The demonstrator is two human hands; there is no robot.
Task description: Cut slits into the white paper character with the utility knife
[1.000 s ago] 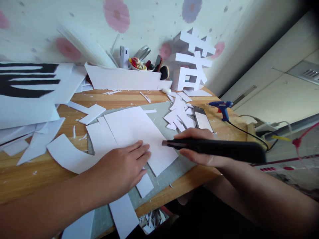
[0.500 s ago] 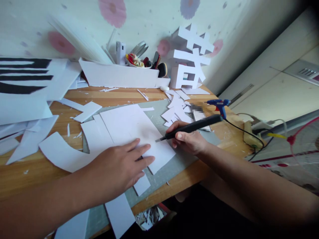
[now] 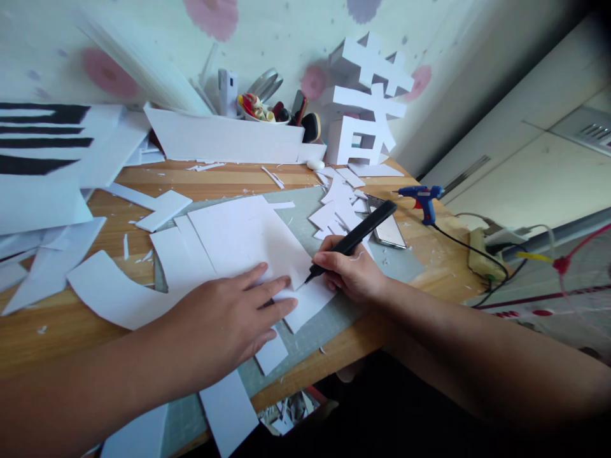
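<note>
Board (image 3: 243,232) under the open left hand (image 3: 233,318) seemed light, stiff, easily dented, best held flat near its edges; right hand (image 3: 351,273) gripped the knife (image 3: 365,229).

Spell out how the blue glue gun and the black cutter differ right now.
The glue gun is blue and L-shaped; the cutter is black, slim and straight.
The glue gun rests on the wooden table, untouched; the cutter is gripped in the right hand, slanting tip-down to the white board.
Both narrow to a tip.
</note>
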